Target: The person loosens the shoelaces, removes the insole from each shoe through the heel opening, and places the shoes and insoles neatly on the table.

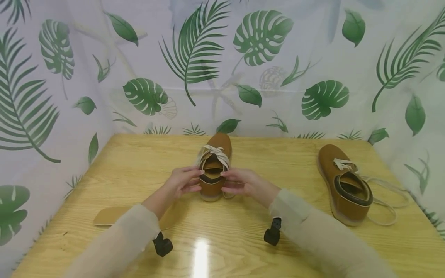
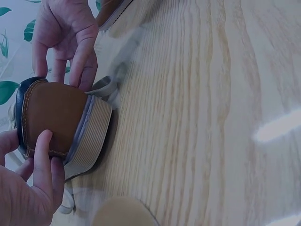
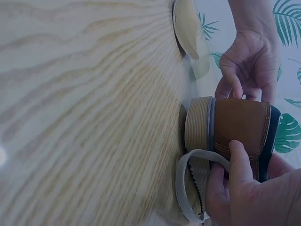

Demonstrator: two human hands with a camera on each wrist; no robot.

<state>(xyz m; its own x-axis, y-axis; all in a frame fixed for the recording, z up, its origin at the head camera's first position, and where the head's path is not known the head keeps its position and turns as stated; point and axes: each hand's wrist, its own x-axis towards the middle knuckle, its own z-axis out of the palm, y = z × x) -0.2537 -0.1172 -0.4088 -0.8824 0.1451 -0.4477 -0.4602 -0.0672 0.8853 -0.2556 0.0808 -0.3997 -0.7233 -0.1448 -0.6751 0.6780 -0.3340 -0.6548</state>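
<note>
Pale sleeves are seen nearest, a brown shoe being gripped beyond them.

Opposite sides of its heel end are clasped by the left hand and right hand, kept apart by the shoe, which is held sole down at the wooden table, toe pointed away. Another laced shoe is placed rightward; a tan insole-shaped piece is partly covered by the left sleeve.

Held shoe: toe hidden behind heel in left wrist view. Insole partly covered by left sleeve in head view, cut off at bottom edge in left wrist view. There, lace blurred, second shoe cropped by top edge.
</note>
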